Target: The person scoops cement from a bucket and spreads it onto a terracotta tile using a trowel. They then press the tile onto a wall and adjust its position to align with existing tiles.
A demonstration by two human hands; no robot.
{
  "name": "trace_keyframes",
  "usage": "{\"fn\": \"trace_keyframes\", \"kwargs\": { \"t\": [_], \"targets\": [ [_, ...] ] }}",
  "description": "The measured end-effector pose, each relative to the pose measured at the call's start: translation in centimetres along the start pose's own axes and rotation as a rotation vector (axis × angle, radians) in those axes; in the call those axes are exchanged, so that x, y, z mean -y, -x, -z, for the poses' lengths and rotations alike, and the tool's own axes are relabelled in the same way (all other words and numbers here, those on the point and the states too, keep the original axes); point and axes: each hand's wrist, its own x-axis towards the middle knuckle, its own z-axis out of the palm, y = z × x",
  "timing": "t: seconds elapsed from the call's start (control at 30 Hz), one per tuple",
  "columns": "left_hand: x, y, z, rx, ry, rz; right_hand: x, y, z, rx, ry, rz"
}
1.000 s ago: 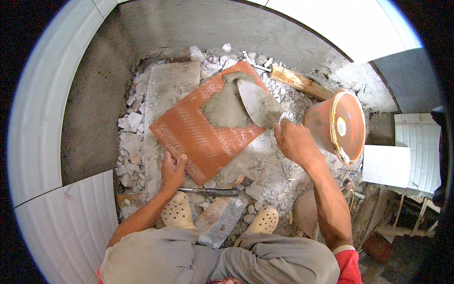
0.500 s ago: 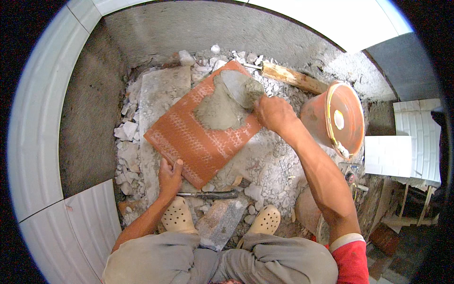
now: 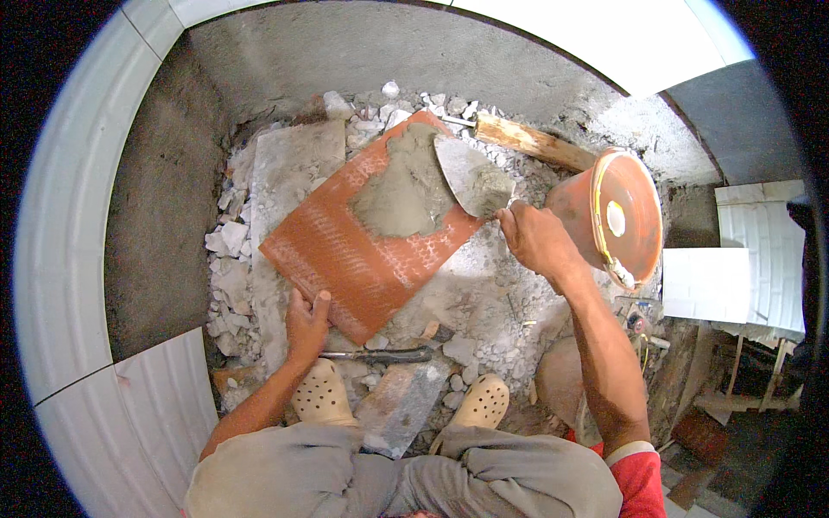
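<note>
Spreading out beneath everything, a ground of pale, dusty, broken rubble (image 3: 229, 285) surrounds a large, flat, terracotta-red tile (image 3: 319, 237), the landmark here, turned cornerwise with whitish ribbed marks on its upper face. To the tile's right, well within reach, sits a round, translucent orange plastic bucket (image 3: 572, 211). A patch of wet grey mortar (image 3: 397, 194) covers much of the tile's far half, leaving the near half mostly bare. Straddling the tile's far-right edge is a steel trowel (image 3: 459, 168) with a broad, rounded blade, bearing a lump of similar grey mix (image 3: 494, 188) near its handle end; whether the blade touches the tile cannot be told.

The right hand (image 3: 537, 237), beyond the tile's right corner, has its fingers closed around the trowel's handle. The left hand (image 3: 306, 328), at the tile's near-left edge, appears to grip it: thumb on the face, other fingers curled at the edge, partly hidden. A slim, black-handled metal tool (image 3: 406, 355) lies near the tile's closest corner.

For an even coat, the trowel is best held at a low tilt, drawing mortar toward the tile's bare near half, with lighter pressure by the borders. The left hand should brace the tile firmly, thumb clear of the blade.
</note>
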Motion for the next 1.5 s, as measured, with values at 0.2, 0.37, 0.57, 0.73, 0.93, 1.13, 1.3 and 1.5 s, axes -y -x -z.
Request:
{"fn": "trace_keyframes", "kwargs": {
  "t": [0.2, 0.37, 0.57, 0.73, 0.93, 1.13, 1.3, 1.5],
  "targets": [
    [0.4, -0.1, 0.1, 0.043, 0.111, 0.055, 1.0, -0.2, -0.7, 0.502, -1.31, -0.572],
    [0.0, 0.1, 0.1, 0.034, 0.107, -0.036, 3.2, -3.1, -1.8, 0.549, -1.423, -0.537],
    [-0.2, -0.1, 0.1, 0.043, 0.087, 0.059, 2.1, -5.0, 0.2, 0.336, -0.211, 0.081],
    [-0.5, 0.3, 0.2, 0.046, 0.145, 0.044, 1.6, -2.3, 0.8, 0.082, -0.069, 0.046],
    [-1.8, 0.4, 0.1, 0.08, 0.137, 0.048, 1.5, -0.1, -2.3, 0.194, -0.071, -0.009],
    [-1.9, 0.2, 0.2, 0.077, 0.091, 0.038, -1.2, 0.5, -3.8, 0.22, -0.134, -0.02],
    [-1.3, 0.2, 0.1, 0.076, 0.152, 0.04, -2.7, 1.7, -5.6, 0.215, -0.159, -0.002],
    [-1.8, 0.3, 0.2, 0.076, 0.087, 0.086, -1.2, 4.7, -0.6, 0.517, -0.743, -0.409]
  ]
}}
